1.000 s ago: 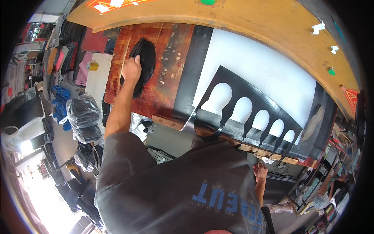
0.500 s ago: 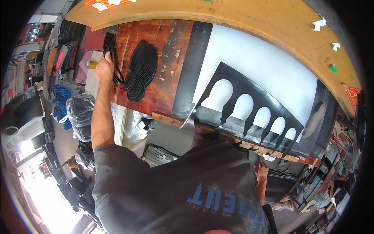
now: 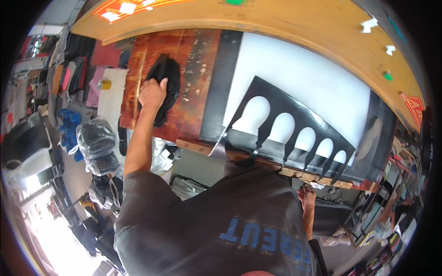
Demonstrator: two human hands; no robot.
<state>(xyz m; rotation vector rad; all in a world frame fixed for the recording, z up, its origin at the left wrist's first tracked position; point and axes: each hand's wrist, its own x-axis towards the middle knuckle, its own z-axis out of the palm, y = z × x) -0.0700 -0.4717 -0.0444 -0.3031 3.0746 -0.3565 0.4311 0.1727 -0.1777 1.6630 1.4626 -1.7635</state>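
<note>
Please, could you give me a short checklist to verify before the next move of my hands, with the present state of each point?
1. Left hand at the black pieces: ok, it lies over the pile.
2. Grip of that hand: cannot tell, the fingers are partly hidden.
3. Right hand away from the white board: ok, it is below the table's front edge.
4. Black sheet wholly on the table: not ok, its lower ends reach over the wooden rail.
5. Left hand apart from the yellow beam: ok, a gap shows.

place: workshop | signs: yellow machine beam, cut-out black sheet | blurred left: apparently stacked sheets
</note>
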